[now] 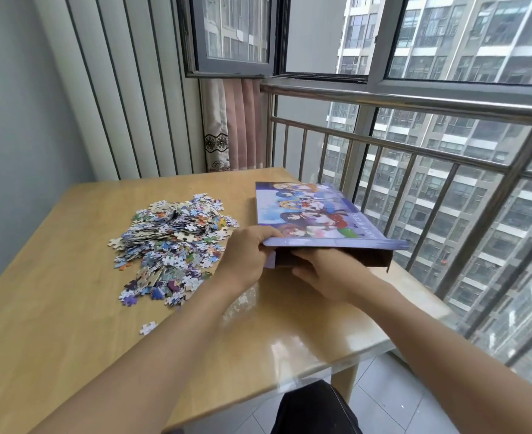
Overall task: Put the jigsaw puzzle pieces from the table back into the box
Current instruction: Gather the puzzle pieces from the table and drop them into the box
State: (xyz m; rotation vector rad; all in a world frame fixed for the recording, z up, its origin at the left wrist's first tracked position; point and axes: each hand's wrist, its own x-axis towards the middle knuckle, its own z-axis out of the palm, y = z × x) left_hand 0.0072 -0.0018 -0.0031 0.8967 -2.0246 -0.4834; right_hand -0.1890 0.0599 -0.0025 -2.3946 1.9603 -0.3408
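beside a railed window looking onto tower blocks, your wooden table (70, 324) carries everything you need. the puzzle pieces (172, 242) lie in a loose heap on its left half, with one stray piece (148, 327) apart from it, nearer you. the box (314, 214) sits on the right, just beside the heap, its illustrated lid (336, 243) lifted at the near edge over the brown tray (380, 258).

your left hand (242, 258) grips the near left corner, fingers curled around the lid's edge. your right hand (327, 274) reaches into the gap under the lid; its fingertips are hidden there, so i cannot tell exactly what they hold.

the lid looks like thin card: light, a bit flexible, easy to crease, so lift it evenly by both near corners. the pieces are probably light, flat and slippery in a pile. scoop them in cupped handfuls from the heap's base rather than pinching, and expect some to spill.
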